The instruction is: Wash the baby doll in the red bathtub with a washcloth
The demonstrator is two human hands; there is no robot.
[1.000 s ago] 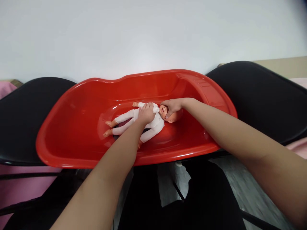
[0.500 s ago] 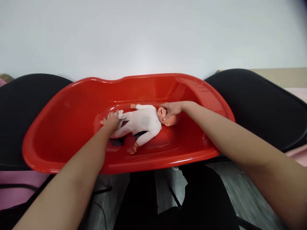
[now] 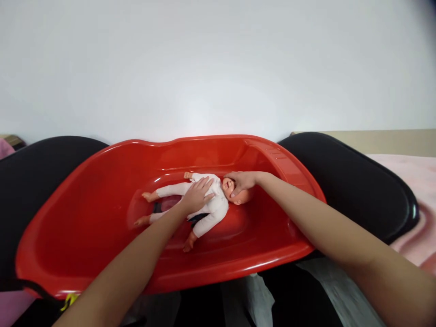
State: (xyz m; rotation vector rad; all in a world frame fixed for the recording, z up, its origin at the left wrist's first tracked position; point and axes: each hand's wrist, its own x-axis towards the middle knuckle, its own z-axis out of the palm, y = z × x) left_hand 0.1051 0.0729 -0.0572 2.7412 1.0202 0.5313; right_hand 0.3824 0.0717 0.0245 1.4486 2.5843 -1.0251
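Note:
A baby doll [image 3: 213, 211] with a white cloth body and bare plastic head, hands and feet lies on its back inside a red baby bathtub [image 3: 85, 213]. Its head points to the right. My right hand [image 3: 243, 181] is closed around the doll's head, thumb and fingers on either side of the face. Across the doll's chest rests my left hand [image 3: 198, 195], fingers pressed forward. A small white cloth seems to lie under that hand, mostly hidden and hard to tell from the white body.
Black seats [image 3: 347, 181] flank the tub on both sides. A pale wall [image 3: 204, 68] stands behind it. Pink fabric [image 3: 408, 181] shows at the far right. A yellow item [image 3: 69, 300] hangs by the tub's lower left rim.
My left hand has moved from the doll's legs up to its chest, and the white cloth no longer shows at the leg. My right hand stays on the head. The view has tilted up.

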